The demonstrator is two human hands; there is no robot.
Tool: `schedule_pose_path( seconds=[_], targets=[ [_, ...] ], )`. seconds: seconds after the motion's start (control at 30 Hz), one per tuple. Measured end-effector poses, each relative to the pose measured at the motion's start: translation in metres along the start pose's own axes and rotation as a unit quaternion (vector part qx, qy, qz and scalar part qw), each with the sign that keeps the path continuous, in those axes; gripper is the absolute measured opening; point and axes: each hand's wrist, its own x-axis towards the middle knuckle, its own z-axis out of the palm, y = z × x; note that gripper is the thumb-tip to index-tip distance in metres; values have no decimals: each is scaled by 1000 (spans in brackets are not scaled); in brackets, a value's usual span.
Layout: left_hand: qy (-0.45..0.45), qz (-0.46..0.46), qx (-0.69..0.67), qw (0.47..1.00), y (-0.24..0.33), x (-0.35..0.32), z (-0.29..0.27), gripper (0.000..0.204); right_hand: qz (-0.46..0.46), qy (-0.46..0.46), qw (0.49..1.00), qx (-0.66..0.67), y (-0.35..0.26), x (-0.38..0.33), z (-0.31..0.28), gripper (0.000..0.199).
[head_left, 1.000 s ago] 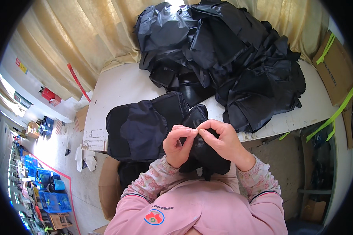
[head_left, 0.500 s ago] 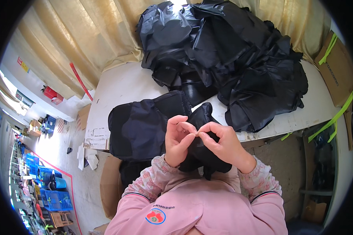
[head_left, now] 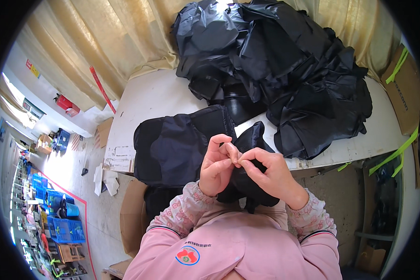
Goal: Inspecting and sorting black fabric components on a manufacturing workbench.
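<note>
My left hand (head_left: 217, 165) and my right hand (head_left: 270, 175) meet fingertip to fingertip above my lap. Thumb and forefinger of each are pinched together; whatever sits between them is too small to make out. Below them a black padded fabric piece (head_left: 254, 186) lies over my lap, its upper end against the table edge. To the left of my hands, a flat stack of black padded pieces with a dark navy panel (head_left: 172, 149) rests at the table's front edge.
A large heap of black sheet-like pieces (head_left: 275, 60) covers the back of the white table (head_left: 144, 93). An open cardboard box (head_left: 133, 214) stands below at left. Another carton (head_left: 403, 100) with bright green straps is at right. Blue crates (head_left: 67, 229) line the floor far left.
My pinched fingertips have come closer together and shifted slightly right in the picture. The whole view has moved a little, and the black pieces lie as before.
</note>
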Motion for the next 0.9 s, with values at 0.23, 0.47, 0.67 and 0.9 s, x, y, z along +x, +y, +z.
schedule_pose_path(
  seconds=[0.23,0.47,0.67,0.9],
  targets=[
    [8,4,33,999,0,-2,1,50,30,3,999,-16,-13,1,-2,19],
    [-42,41,95,994,0,-3,-3,49,-8,15,999,-36,-8,0,-1,18],
    [-81,75,220,969,6,-5,-4,46,-12,18,998,-66,-10,-4,-1,17],
    [-123,113,298,940,8,-4,-3,42,-48,28,993,-100,-9,-7,-2,16]
  ],
)
